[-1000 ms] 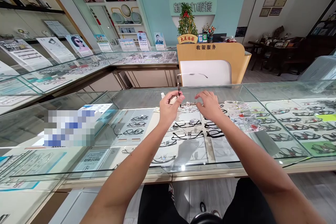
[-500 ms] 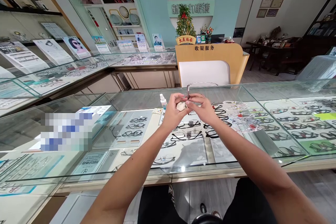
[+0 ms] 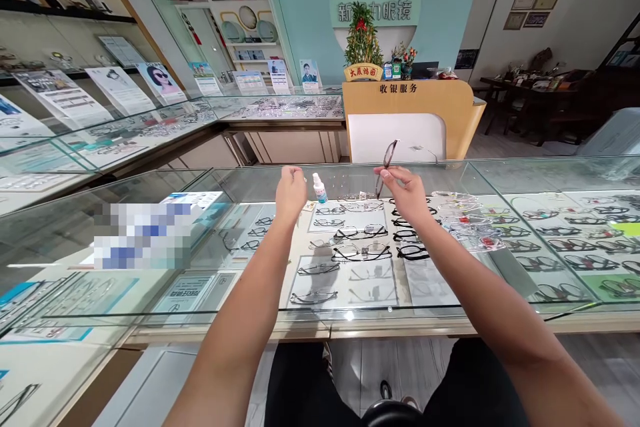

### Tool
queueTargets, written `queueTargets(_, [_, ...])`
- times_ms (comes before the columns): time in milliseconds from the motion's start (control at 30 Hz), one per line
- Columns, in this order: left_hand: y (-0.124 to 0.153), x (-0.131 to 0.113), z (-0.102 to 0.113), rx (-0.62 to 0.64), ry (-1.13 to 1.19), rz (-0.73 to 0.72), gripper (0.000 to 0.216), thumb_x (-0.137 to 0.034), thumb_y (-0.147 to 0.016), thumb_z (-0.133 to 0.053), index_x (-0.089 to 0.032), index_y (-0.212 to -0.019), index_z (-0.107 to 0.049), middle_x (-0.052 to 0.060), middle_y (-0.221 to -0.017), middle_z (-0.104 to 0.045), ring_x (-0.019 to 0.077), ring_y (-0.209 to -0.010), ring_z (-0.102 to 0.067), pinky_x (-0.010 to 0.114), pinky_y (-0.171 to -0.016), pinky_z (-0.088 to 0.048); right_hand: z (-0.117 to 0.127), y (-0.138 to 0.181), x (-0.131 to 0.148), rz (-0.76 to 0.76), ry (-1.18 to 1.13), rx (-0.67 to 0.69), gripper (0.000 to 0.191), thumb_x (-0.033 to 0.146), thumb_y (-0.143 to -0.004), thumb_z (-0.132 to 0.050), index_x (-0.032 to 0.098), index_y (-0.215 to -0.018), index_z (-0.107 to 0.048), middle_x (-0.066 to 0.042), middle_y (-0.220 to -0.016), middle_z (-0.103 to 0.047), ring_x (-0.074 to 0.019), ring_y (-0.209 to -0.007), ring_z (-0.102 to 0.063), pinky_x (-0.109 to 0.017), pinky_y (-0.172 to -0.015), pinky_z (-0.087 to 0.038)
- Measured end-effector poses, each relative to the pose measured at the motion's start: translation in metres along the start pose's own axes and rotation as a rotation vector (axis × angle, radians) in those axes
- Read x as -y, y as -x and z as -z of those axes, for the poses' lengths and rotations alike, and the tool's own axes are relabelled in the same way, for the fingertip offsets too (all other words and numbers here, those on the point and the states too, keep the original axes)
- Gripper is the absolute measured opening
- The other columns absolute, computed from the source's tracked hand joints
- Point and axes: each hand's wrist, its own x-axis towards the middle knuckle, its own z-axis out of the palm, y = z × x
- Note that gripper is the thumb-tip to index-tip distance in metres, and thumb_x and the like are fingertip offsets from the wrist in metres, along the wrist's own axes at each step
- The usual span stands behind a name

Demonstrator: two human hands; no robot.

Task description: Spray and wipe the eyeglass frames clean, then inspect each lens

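My right hand (image 3: 409, 192) pinches a pair of thin-framed eyeglasses (image 3: 389, 155) between thumb and fingers. The glasses are held up on edge above the glass counter, with one thin temple reaching out to the right. Left of them, my left hand (image 3: 291, 192) is curled closed with its back toward me. Its fingers hide the pale cloth that showed in it a moment before. Just right of that hand, a small white spray bottle (image 3: 319, 188) with a blue lower part stands upright on the counter.
Rows of eyeglasses (image 3: 362, 252) lie inside the glass display counter (image 3: 330, 312). Clear frames (image 3: 463, 220) are lined up right of my right hand. A stack of printed papers (image 3: 193, 199) rests at the left. Beyond stands a wooden cashier desk (image 3: 457, 107).
My hands have parted. The left one has moved left and closed; the right one has moved right with the glasses, now held on edge. The view has shifted slightly.
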Motion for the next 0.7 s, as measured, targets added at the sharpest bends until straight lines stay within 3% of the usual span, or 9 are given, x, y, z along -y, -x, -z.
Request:
queueTargets(133, [-0.013, 0.022, -0.005, 0.147, -0.192, 0.101, 0.040, -0.030, -0.091, -0.063, -0.020, -0.130, -0.063, 0.024, -0.141, -0.065, 0.0402, -0.114, -0.072, 0.049, -0.095, -0.053, -0.001, 0.002, -0.001, -0.010, 0.019, 0.013, 0.051, 0.072, -0.099, -0.065, 0.027, -0.095, -0.089, -0.007, -0.104, -0.084, -0.0314, -0.110, -0.069, -0.050, -0.108, -0.048])
queueTargets(233, [-0.014, 0.030, -0.013, 0.244, -0.299, 0.142, 0.057, -0.033, -0.080, -0.078, -0.019, -0.133, -0.066, 0.027, -0.147, -0.062, 0.0449, -0.120, -0.071, 0.052, -0.098, -0.054, -0.001, 0.002, -0.001, -0.023, 0.040, 0.020, 0.052, 0.072, -0.099, -0.063, 0.026, -0.095, -0.088, -0.007, -0.099, -0.081, -0.0313, -0.109, -0.068, -0.049, -0.108, -0.048])
queueTargets(367, [-0.014, 0.028, -0.021, 0.258, -0.394, 0.066, 0.083, -0.050, -0.068, -0.092, -0.025, -0.141, -0.064, 0.024, -0.157, -0.057, 0.0491, -0.154, -0.045, 0.059, -0.124, -0.035, -0.001, 0.001, -0.003, -0.039, 0.079, 0.030, 0.053, 0.070, -0.101, -0.060, 0.025, -0.099, -0.088, -0.008, -0.102, -0.080, -0.0315, -0.110, -0.066, -0.049, -0.105, -0.049])
queueTargets(467, [-0.011, 0.029, -0.029, 0.230, -0.337, -0.052, 0.062, -0.057, -0.075, -0.087, -0.030, -0.128, -0.070, 0.016, -0.160, -0.059, 0.0442, -0.158, -0.039, 0.057, -0.129, -0.027, 0.000, 0.001, -0.004, -0.043, 0.086, 0.038, 0.055, 0.071, -0.102, -0.058, 0.025, -0.102, -0.088, -0.009, -0.105, -0.081, -0.0316, -0.111, -0.066, -0.048, -0.105, -0.049])
queueTargets(600, [-0.008, 0.032, -0.039, 0.172, -0.219, -0.065, 0.027, -0.043, -0.079, -0.082, -0.026, -0.098, -0.074, 0.015, -0.145, -0.069, 0.0443, -0.153, -0.045, 0.059, -0.127, -0.027, 0.000, 0.001, -0.005, -0.048, 0.092, 0.053, 0.057, 0.073, -0.102, -0.056, 0.025, -0.103, -0.087, -0.009, -0.106, -0.082, -0.0318, -0.113, -0.066, -0.048, -0.105, -0.049])
queueTargets(700, [-0.007, 0.031, -0.040, 0.126, -0.101, -0.074, 0.019, -0.039, -0.078, -0.078, -0.024, -0.086, -0.068, 0.015, -0.136, -0.072, 0.0441, -0.150, -0.047, 0.060, -0.127, -0.027, 0.000, 0.001, -0.006, -0.044, 0.091, 0.056, 0.058, 0.074, -0.102, -0.056, 0.025, -0.101, -0.087, -0.009, -0.106, -0.082, -0.0314, -0.112, -0.066, -0.047, -0.105, -0.049])
